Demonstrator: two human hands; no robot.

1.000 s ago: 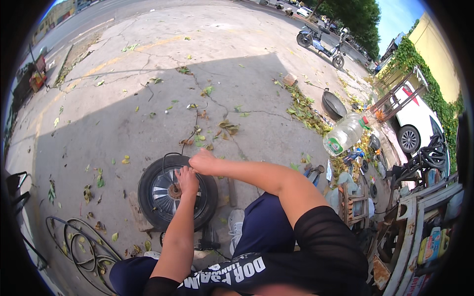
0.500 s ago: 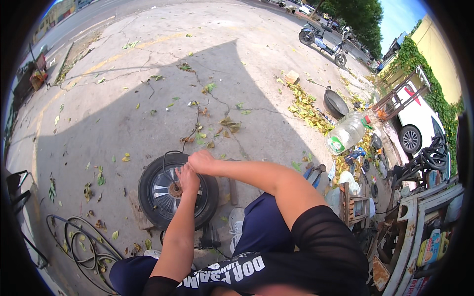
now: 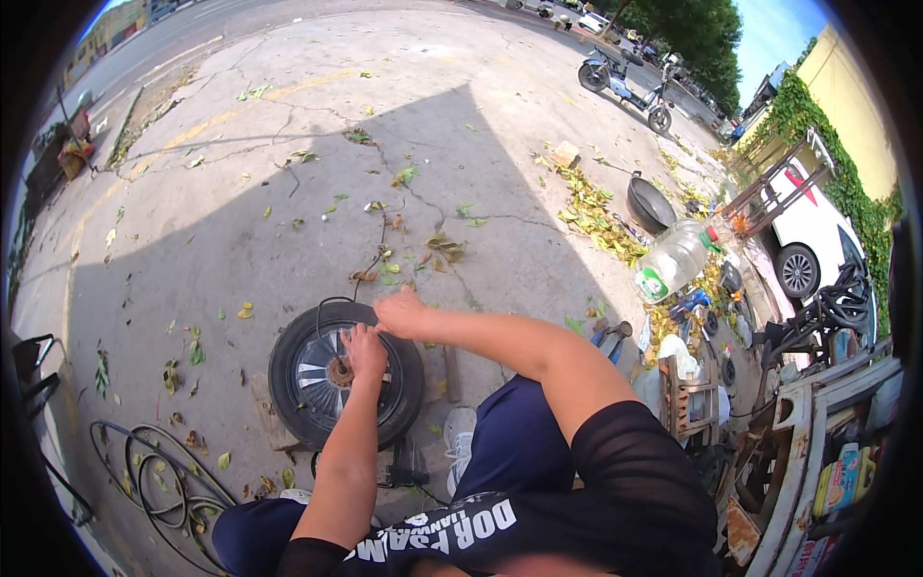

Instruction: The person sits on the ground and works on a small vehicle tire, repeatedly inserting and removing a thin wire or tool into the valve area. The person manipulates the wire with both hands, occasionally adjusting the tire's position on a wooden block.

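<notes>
The black wheel point(image 3: 322, 385) is lying on its side in front of me. My left hand point(image 3: 365, 351) is sitting over it, fingers bent — my right hand point(image 3: 401, 314) is sitting curled just beside, by the far edge. I can't tell if they're gripping anything.
</notes>
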